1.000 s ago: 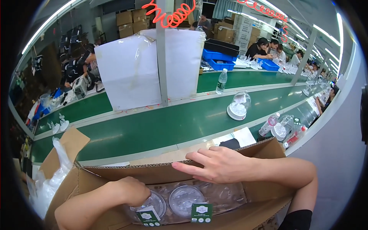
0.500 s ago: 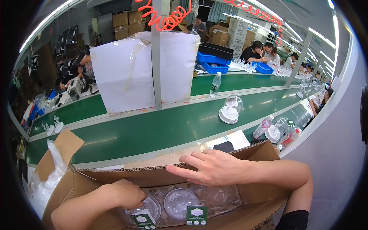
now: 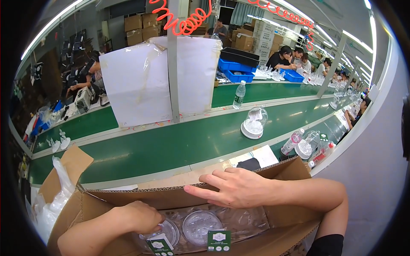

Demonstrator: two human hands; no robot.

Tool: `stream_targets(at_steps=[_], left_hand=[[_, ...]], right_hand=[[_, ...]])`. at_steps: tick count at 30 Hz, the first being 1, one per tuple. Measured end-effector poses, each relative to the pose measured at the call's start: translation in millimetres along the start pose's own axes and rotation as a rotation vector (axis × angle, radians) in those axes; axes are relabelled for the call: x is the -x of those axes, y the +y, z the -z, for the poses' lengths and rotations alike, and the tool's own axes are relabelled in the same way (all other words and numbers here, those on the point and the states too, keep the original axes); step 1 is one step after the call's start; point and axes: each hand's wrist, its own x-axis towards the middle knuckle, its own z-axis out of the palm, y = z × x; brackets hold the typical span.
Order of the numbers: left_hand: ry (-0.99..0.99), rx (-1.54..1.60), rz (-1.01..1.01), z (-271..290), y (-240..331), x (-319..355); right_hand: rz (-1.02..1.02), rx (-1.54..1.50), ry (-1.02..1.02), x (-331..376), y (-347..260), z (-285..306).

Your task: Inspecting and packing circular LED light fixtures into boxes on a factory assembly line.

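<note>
Inside an open cardboard box (image 3: 290,213) lie two clear round domes with flat circular ends, each with a green card tag. My left hand (image 3: 143,217) reaches down into the box, its fingers curled at the edge of the left dome (image 3: 171,232); the fingertips are partly hidden. Beside it, the right dome (image 3: 202,226) rests on clear plastic film (image 3: 247,222), its green tag (image 3: 219,241) lying toward me. Over the box's far edge hovers my right hand (image 3: 239,186), fingers stretched apart and holding nothing.
Beyond the box runs a green conveyor belt (image 3: 179,143) carrying a clear dome with a white base (image 3: 254,123). Bottles (image 3: 293,142) stand at the right. A plastic bag (image 3: 53,209) hangs by the box's left side. Several people work along the far line.
The dome on the belt has shifted slightly to the left. Both my hands stay nearly where they were.
</note>
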Motion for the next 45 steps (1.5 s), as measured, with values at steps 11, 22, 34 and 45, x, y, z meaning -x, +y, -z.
stream_targets(at_steps=[11,22,34,45], left_hand=[[0.689,-0.25,-0.312,19.4,19.3,25.9],[1.129,-0.12,-0.21,46.0,4.6,76.6],[0.796,-0.035,-0.282,53.2,-42.9,15.2],[0.87,-0.032,-0.35,60.1,-51.7,8.1]], right_hand=[[-0.013,-0.049,-0.046,-1.1,-1.0,3.3],[-0.123,-0.108,-0.064,-14.6,56.2,53.1],[-0.873,0.28,-0.433,78.0,306.9,-73.5],[-0.987,0.021,-0.764,112.4,355.9,-131.2]])
